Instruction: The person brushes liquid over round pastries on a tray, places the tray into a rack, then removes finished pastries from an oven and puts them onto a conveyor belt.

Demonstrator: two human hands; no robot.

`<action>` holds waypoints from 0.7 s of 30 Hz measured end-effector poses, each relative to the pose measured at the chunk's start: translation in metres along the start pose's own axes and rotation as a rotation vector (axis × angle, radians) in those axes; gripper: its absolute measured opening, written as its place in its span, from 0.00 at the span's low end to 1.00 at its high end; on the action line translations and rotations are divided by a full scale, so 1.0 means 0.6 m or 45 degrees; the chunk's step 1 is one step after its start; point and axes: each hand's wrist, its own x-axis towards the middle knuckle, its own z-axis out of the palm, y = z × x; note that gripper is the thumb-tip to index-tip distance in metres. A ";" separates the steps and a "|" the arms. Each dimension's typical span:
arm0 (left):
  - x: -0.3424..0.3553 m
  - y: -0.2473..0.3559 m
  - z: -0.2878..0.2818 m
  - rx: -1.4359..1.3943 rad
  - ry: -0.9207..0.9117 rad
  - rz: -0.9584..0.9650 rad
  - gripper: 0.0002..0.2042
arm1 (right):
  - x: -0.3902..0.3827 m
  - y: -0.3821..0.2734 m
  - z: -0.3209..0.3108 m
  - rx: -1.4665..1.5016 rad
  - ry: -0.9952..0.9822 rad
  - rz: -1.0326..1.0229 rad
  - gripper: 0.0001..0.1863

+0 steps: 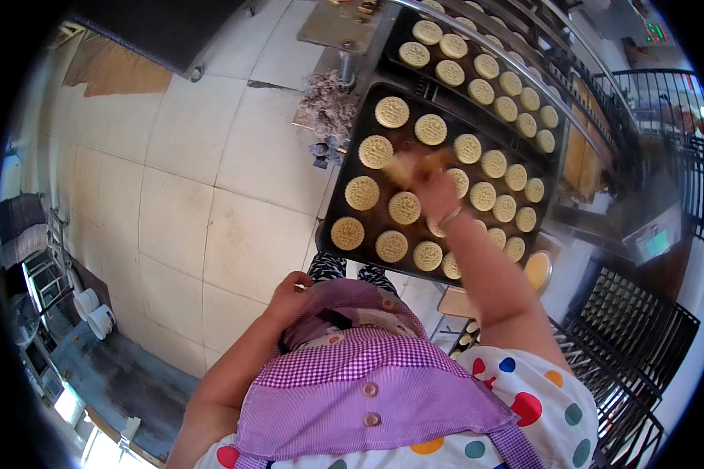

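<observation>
My right hand reaches over a dark baking tray. It is closed round a pastry brush, whose bristles are smeared by motion over the tray. Rows of round, pale cakes with scalloped edges and pressed patterns fill the tray. The bristles are close to a cake in the outer left row; whether they touch it I cannot tell. Beside the tray's near edge, my left hand hangs low by the purple apron, fingers curled, with nothing visible in them.
Beyond this tray lies a second tray of patterned cakes, under a metal rail. A round bowl with yellow contents stands at the near right corner. Black racks rise at the right. White buckets sit on the floor at far left.
</observation>
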 end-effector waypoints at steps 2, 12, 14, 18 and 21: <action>0.008 0.045 0.037 0.083 -0.174 0.037 0.15 | 0.081 0.116 -0.046 0.162 0.421 -0.054 0.18; 0.054 0.097 0.234 -0.856 -0.353 -0.399 0.21 | -0.213 0.163 0.055 0.462 0.167 -0.375 0.15; 0.060 0.102 0.257 -1.074 -0.247 -0.339 0.20 | -0.207 0.229 0.035 0.519 0.172 -0.194 0.15; 0.073 0.106 0.293 -1.269 0.018 -0.331 0.13 | -0.119 0.379 -0.158 0.224 0.613 0.341 0.16; 0.083 0.096 0.313 -1.123 0.109 -0.181 0.11 | -0.128 0.512 -0.175 0.157 0.586 0.356 0.17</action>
